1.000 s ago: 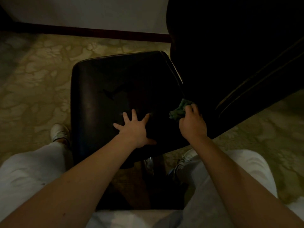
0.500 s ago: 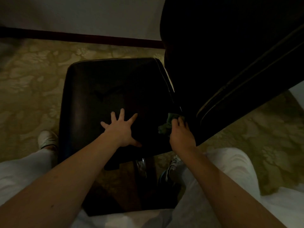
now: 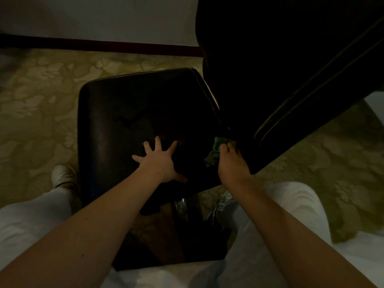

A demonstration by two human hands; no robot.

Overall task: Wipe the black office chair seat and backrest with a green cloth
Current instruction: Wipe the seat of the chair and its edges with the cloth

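Two hands | left hand [image 3: 160, 163] spread on seat [image 3: 124, 121] | right hand [image 3: 232, 163] pinches green cloth [image 3: 213, 152], length trailing down-left

Dim light, and the room's colours are muted. A pale, plain wall [image 3: 99, 17] ends at a dark reddish baseboard [image 3: 124, 45] — below it spreads an olive carpet [image 3: 37, 104] with a paler floral pattern.

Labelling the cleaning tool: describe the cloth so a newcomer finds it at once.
Start at the square black leather chair seat mid-frame and follow its right edge to the dark padded backrest. There the right hand grips a small crumpled green cloth, the only green thing against the black upholstery.
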